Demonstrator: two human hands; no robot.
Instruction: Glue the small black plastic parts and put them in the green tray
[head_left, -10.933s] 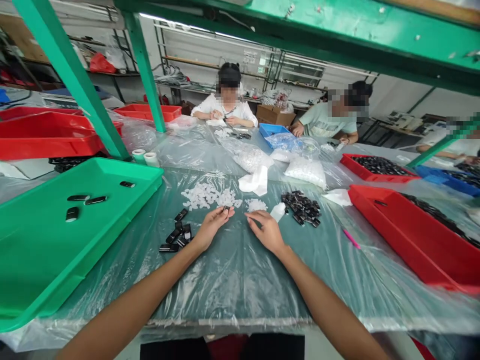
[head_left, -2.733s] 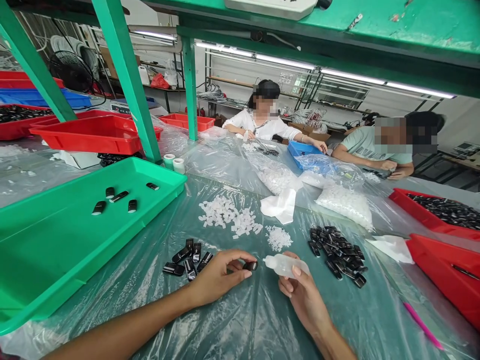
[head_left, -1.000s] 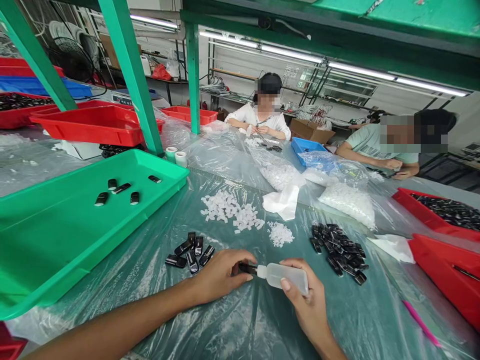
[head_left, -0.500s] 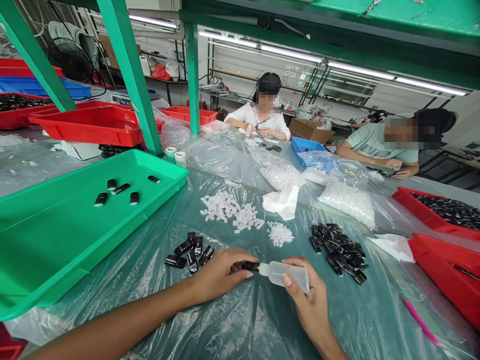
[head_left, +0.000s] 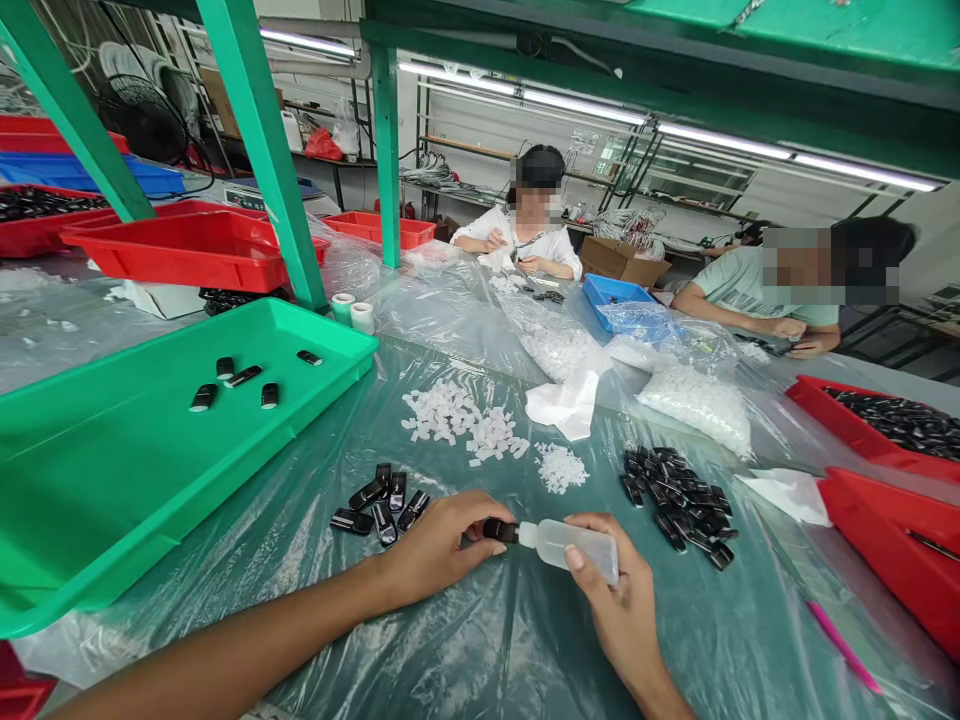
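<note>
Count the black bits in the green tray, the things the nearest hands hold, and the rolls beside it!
Black pieces in green tray: 5
Black piece in left hand: 1
Whitish bottle in right hand: 1
Rolls beside tray: 2
Total: 9

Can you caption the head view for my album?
Left hand holds a black piece; right hand points a bottle at it.

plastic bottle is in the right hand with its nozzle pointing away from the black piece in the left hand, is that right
Not quite: the nozzle points toward the black piece, not away, as the head view shows. The plastic bottle is in the right hand and the piece in the left hand.
</note>
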